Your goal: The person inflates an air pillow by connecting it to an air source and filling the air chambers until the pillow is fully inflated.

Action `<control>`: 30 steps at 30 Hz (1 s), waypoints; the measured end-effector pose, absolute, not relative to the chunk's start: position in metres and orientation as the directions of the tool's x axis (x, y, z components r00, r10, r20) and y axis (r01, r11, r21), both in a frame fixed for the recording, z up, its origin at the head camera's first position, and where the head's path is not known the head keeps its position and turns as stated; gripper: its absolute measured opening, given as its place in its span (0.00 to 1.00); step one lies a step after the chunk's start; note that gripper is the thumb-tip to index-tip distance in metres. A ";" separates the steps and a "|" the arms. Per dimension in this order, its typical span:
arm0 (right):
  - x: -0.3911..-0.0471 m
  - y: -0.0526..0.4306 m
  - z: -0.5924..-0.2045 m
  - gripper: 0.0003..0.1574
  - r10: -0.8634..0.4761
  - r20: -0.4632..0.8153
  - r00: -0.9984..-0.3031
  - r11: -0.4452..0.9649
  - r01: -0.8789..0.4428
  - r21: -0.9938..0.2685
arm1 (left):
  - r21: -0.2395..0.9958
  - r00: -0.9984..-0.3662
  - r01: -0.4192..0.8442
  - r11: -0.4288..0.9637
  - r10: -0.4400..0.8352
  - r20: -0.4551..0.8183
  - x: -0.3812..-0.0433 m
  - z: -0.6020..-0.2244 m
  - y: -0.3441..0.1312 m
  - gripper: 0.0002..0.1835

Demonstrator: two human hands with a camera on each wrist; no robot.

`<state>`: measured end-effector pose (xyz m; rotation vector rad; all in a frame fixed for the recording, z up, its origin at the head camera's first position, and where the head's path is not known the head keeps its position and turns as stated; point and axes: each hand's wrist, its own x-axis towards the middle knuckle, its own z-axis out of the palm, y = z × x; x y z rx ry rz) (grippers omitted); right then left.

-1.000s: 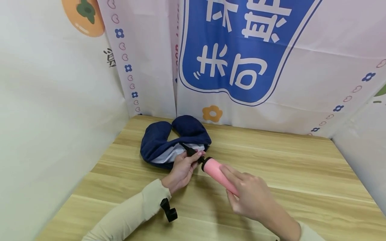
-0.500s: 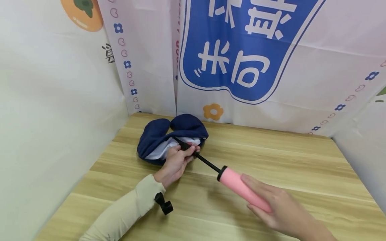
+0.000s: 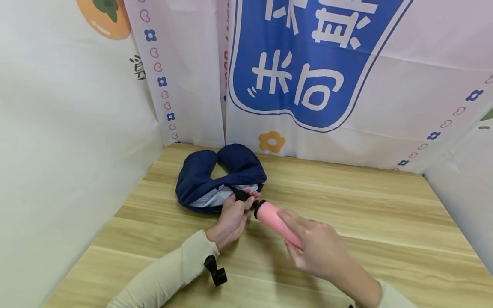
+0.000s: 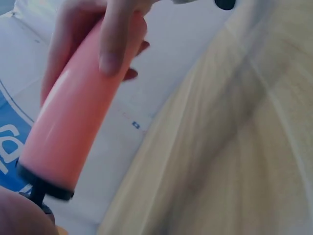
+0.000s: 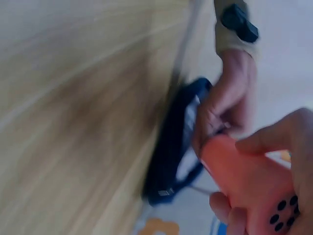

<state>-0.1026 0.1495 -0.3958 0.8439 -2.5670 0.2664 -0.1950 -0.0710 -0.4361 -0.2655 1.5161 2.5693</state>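
Observation:
A navy U-shaped neck pillow [image 3: 196,179] lies on the table, its cover gaping along the front over a pale inner lining [image 3: 213,197]. My left hand [image 3: 232,218] grips the black nozzle end [image 3: 241,195] of a hand pump at that gap. The nozzle's tip reaches to the lining; whether it sits in a valve is hidden. My right hand [image 3: 321,248] is wrapped round the pump's pink barrel [image 3: 275,220], which stands close to the left hand. In the right wrist view the barrel's end [image 5: 281,215] shows several dark holes.
The wood-grain table [image 3: 366,205] stretches to the right of the pillow. A printed white curtain [image 3: 346,145] closes off the back, and a white wall [image 3: 77,128] stands at the left. A black wrist mount [image 3: 216,270] hangs from the left sleeve.
Half a second ago the pink barrel was drawn back to the lower right, baring the black rod. Now my right hand has pushed it up against the left hand, as it was one second ago.

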 end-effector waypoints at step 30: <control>-0.088 0.139 -0.402 0.46 -0.559 0.395 -0.729 0.804 -0.593 0.043 | 0.875 -0.964 -0.266 -0.406 0.135 -0.230 -0.192 -0.436 -0.080 0.17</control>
